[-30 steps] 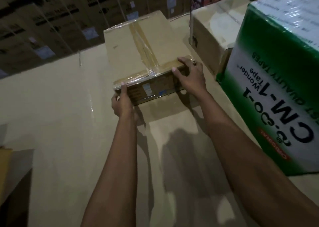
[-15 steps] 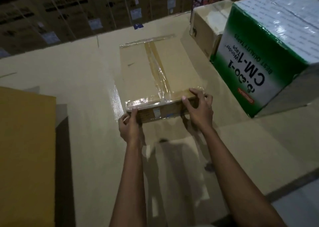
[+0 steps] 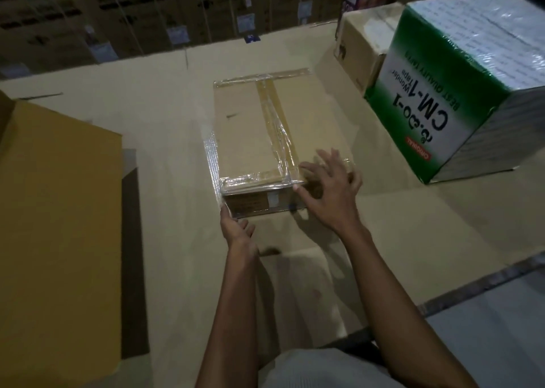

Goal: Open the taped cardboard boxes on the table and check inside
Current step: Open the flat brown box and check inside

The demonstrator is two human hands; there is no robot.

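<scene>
A flat brown cardboard box (image 3: 250,128) lies in the middle of the cardboard-covered table (image 3: 165,92), sealed with clear and brown tape (image 3: 280,125) along its top seam and edges. My left hand (image 3: 236,229) touches the box's near left corner, thumb against the taped edge. With fingers spread and straight, my right hand (image 3: 331,190) hovers over the near right corner; I cannot tell whether it touches the box.
A green and white "CM-1 Wonder Tape" carton (image 3: 460,92) stands at the right, with a plain brown box (image 3: 362,45) behind it. A yellow-brown box (image 3: 56,225) fills the left side. Stacked cartons (image 3: 132,12) line the back. The table's near edge runs at lower right.
The box has slid nearer across the table. My right hand has let go of the near right corner and opened its fingers. The left hand stays at the near left corner.
</scene>
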